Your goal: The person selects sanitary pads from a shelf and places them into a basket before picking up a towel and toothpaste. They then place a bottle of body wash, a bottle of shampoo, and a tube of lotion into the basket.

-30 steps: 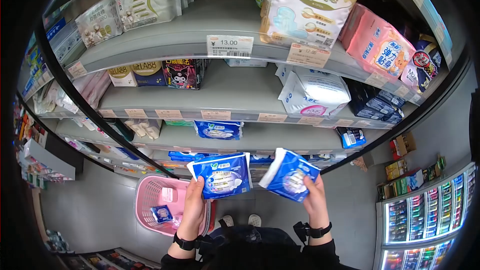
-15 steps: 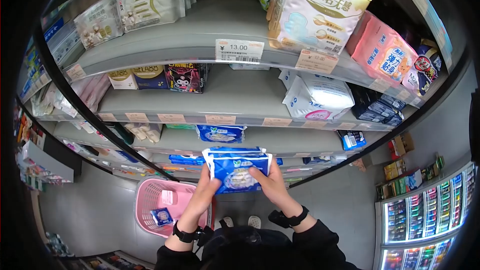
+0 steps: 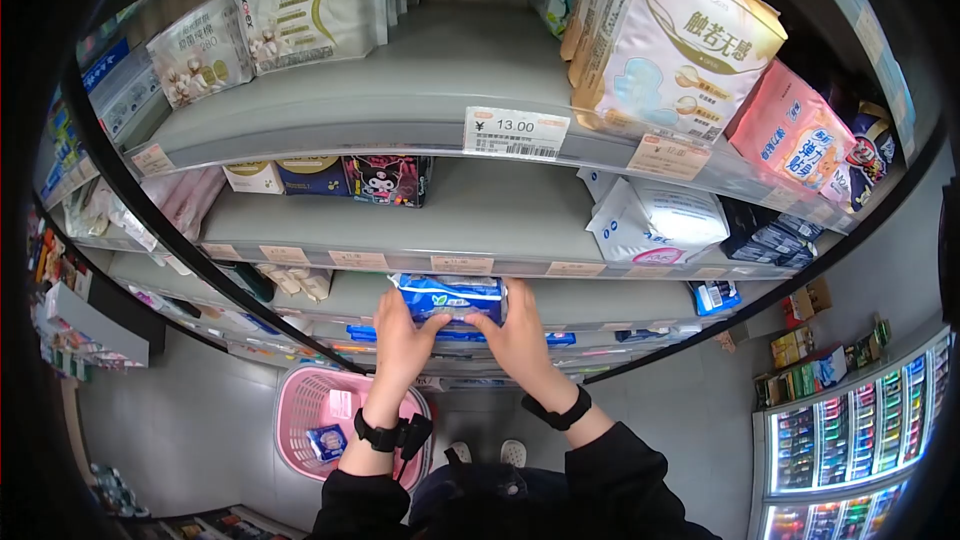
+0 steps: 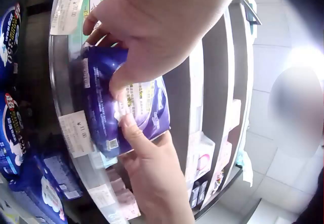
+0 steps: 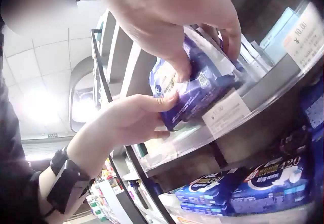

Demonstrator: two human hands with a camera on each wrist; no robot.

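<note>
Head view: the shelf unit (image 3: 440,65) curves across the aisle; the gold-and-white packages (image 3: 680,50) stand near the right end of its top shelf, and the pale cotton-print packages (image 3: 310,10) stand towards the left end; the pink basket (image 3: 298,400) sits on the floor below, towards the left, with a small blue packet (image 3: 326,443) and a pale box (image 3: 341,404) inside; on the second shelf a white package (image 3: 670,220) lies towards the right end, and the dark cartoon box (image 3: 385,180) stands left of the middle.

The left hand (image 3: 400,345) and the right hand (image 3: 520,335) grip a blue packet (image 3: 450,297) by its two ends, at the front edge of the third shelf, near the middle; the fingers of both are curled round it, thumbs on the near side; whether a second packet lies behind it is hard to tell. A price label (image 4: 76,134) on the shelf edge is just beside it in the left wrist view; more blue packs (image 5: 268,181) lie lower down in the right wrist view.

As a judgement, the handling is partway: the packet is up at the shelf edge, but not yet let go; whether it bears on the shelf is unclear.
</note>
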